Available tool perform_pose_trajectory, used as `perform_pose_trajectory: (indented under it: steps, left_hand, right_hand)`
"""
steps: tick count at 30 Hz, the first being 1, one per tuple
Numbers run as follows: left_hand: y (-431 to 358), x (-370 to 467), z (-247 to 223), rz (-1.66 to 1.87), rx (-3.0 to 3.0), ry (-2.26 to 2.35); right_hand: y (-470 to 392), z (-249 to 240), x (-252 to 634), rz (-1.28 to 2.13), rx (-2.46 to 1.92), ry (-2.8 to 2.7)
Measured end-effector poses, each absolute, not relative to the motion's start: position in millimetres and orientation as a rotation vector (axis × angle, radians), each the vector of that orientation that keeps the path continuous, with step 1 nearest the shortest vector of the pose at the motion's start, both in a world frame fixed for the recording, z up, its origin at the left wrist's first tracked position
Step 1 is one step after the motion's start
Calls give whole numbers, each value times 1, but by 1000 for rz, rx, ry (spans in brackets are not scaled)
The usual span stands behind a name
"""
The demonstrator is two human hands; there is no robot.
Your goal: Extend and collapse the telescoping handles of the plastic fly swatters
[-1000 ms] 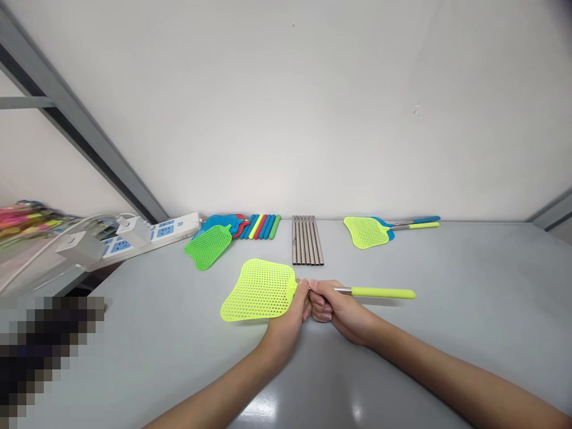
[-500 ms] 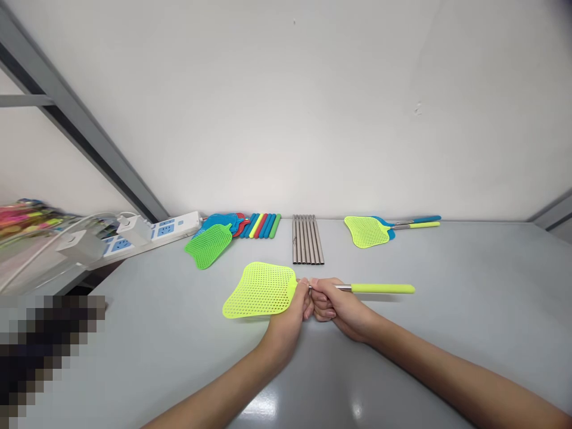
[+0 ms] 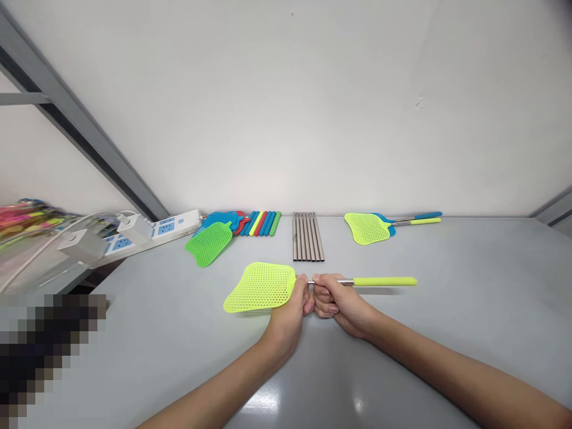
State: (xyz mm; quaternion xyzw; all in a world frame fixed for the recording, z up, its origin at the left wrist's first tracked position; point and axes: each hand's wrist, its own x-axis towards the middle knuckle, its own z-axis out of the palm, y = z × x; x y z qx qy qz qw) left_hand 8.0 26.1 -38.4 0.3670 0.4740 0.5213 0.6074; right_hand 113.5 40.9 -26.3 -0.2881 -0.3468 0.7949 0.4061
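Note:
A yellow fly swatter is held level above the grey table, its perforated head to the left and its yellow handle to the right. My left hand is closed around it just beside the head, partly under the mesh. Close by, my right hand is closed on the metal rod near the handle. A short stretch of thin rod shows between the two fists. Behind them lies a row of several metal tubes.
Green, blue and red swatter heads lie at the back left, beside several coloured handles. Two whole swatters, yellow and blue, rest at the back right. A white power strip with plugs runs along the left edge. A wall stands behind.
The gap between my two hands has widened slightly, with a bit more thin rod showing. The swatter's handle end sits slightly higher in view. Both hands keep their hold.

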Motion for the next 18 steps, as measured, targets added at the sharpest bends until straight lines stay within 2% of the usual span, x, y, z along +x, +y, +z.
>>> perform_pose_trajectory:
  steps: [18]
  left_hand:
    - [25,9,-34,1274,865,976]
  right_hand:
    - [39,-29,113,1901,-672,-923]
